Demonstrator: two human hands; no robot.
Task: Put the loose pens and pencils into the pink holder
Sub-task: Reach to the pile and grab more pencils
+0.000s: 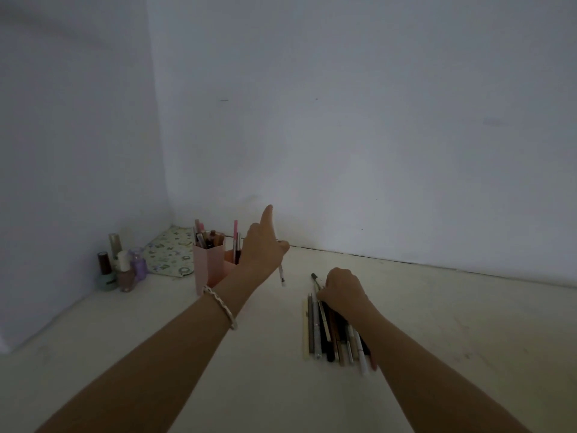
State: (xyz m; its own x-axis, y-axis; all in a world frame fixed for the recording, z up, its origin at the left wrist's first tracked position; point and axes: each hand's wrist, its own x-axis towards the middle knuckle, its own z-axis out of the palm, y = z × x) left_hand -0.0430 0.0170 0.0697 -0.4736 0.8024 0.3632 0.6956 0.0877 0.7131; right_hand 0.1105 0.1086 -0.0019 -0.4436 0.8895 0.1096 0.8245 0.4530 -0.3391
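The pink holder (208, 265) stands at the back left of the white table, with several pens upright in its compartments. My left hand (262, 248) hovers just right of it, index finger raised, pinching a white pen (281, 274) that hangs tip down. A row of several loose pens and pencils (331, 334) lies side by side at the centre right. My right hand (342, 290) rests on the far end of that row, its fingers closed around a dark-capped pen (316, 281) that sticks out beyond the others.
Several small bottles (120, 268) cluster at the far left by the wall. A patterned pouch (170, 251) lies in the corner behind the holder. White walls close off the back and left. My left wrist wears a silver bracelet (220, 307).
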